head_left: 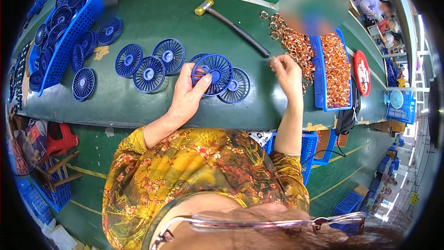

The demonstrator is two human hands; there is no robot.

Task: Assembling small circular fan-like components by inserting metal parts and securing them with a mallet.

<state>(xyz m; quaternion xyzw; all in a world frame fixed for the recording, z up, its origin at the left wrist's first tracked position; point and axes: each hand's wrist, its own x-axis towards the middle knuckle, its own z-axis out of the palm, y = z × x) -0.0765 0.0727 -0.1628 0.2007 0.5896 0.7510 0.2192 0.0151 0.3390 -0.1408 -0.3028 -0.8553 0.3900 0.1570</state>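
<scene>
**Blue spoked wheel (223, 71) in the left hand (187, 93), right hand (287, 73) near copper-coloured rings (296, 44)**

The left hand is closed on the wheel's near rim, thumb on top, tilting it above the table (152, 23). The right hand hovers apart from it, fingers drawn in toward the thumb; whether something small sits between them I cannot tell.

Just right of the left hand, one loose wheel (237, 85) lies partly beneath the held one. Left of that hand lie three more wheels (149, 74), close together, and farther left a perforated blue basket (64, 48) piled with others.

Ahead of the right hand lies a mallet (233, 27) (yellow-faced, its dark grip ending near the fingers). Beyond the loose rings, to that hand's right, are a blue bin (318, 83) full of rings and a red tray (356, 74).

The table is green. Behind the left forearm, a red stool (64, 138) stands on a green floor (95, 144); far beyond the right hand, someone in pale clothing (368, 7) is visible.
</scene>
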